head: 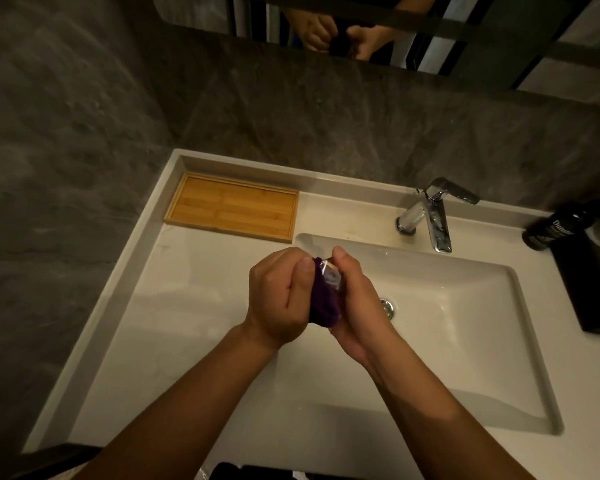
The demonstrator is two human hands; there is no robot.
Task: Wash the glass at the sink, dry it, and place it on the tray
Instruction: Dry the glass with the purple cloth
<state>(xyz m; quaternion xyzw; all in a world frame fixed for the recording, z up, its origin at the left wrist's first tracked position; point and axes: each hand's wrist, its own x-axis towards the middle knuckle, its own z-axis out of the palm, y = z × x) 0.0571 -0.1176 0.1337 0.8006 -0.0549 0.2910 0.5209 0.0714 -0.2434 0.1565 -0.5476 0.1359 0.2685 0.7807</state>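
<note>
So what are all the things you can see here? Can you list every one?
tray: one, light wood, on the counter's back left, nothing on it
sink: one, white, set in the white counter, drain in its middle
tap: one, shiny silver, behind the sink, no water running
bottle: one, black with white lettering, far right on the counter
dark tray or box: one, black, right edge, partly cut off
mirror: one, on the grey wall above, reflecting the hands
cloth: one, dark purple, bunched between both hands
glass: one, clear, mostly hidden by the cloth and hands
left hand: one, gripping the cloth
right hand: one, holding the glass
</note>
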